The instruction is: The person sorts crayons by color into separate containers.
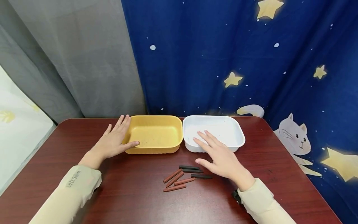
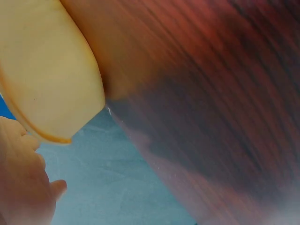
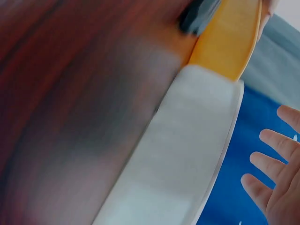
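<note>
Your left hand (image 1: 113,141) is open at the yellow tub (image 1: 153,150), right hand (image 1: 222,157) open by the white tub (image 1: 225,129). I'd guess you're squaring them, so nudge gently and mind the sticks (image 1: 184,181) nearer you on the tabletop (image 1: 131,193).

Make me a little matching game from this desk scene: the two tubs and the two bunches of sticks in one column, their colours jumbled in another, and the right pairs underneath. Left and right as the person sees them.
Things
1. Left tub
2. Right tub
3. Bunch of three sticks
4. Bunch of four sticks

Colours
a. Reddish-brown
b. Yellow
c. Black
d. White

Right pairs: 1-b, 2-d, 3-c, 4-a
</note>
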`<state>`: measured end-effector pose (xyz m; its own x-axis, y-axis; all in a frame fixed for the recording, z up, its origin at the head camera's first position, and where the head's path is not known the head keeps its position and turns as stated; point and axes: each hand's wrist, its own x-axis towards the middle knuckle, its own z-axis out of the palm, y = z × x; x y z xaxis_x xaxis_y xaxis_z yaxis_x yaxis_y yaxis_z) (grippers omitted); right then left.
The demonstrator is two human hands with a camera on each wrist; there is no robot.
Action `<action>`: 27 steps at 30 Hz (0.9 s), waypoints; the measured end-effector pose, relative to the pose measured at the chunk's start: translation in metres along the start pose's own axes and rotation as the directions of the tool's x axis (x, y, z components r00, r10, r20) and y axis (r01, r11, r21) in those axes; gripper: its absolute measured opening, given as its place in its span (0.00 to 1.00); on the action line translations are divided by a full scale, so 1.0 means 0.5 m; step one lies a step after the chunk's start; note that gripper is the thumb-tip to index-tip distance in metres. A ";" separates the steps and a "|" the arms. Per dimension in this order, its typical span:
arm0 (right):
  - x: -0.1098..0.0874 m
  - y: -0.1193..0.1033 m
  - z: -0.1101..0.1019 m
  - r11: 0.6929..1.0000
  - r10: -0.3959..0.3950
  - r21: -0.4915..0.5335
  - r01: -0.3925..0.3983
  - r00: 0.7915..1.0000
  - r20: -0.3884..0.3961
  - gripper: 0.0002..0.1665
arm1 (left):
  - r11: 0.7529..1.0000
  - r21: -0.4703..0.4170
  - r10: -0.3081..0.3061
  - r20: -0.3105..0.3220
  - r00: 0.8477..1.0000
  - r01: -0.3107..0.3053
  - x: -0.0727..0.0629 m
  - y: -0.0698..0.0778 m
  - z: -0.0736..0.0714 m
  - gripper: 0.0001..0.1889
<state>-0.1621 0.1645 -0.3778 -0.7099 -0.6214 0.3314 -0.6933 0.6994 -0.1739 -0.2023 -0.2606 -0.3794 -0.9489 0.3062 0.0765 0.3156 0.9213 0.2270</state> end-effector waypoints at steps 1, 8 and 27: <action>0.004 -0.008 0.003 1.000 -0.008 0.023 0.008 1.000 0.008 0.41 | 1.000 -0.007 0.001 0.010 1.000 0.000 0.001 0.001 0.001 0.57; 0.031 -0.058 0.028 0.992 -0.099 0.078 0.096 0.994 0.036 0.38 | 1.000 -0.015 -0.007 0.031 1.000 0.007 0.007 0.003 0.014 0.56; 0.098 -0.124 0.063 0.967 -0.252 0.117 0.227 0.920 0.301 0.17 | 0.995 -0.094 -0.033 0.079 0.996 0.040 0.013 0.006 0.020 0.57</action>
<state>-0.1576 0.0796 -0.3800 -0.5154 -0.8541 0.0699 -0.8458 0.4939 -0.2017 -0.2077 -0.2536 -0.3880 -0.9558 0.2938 -0.0080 0.2759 0.9064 0.3199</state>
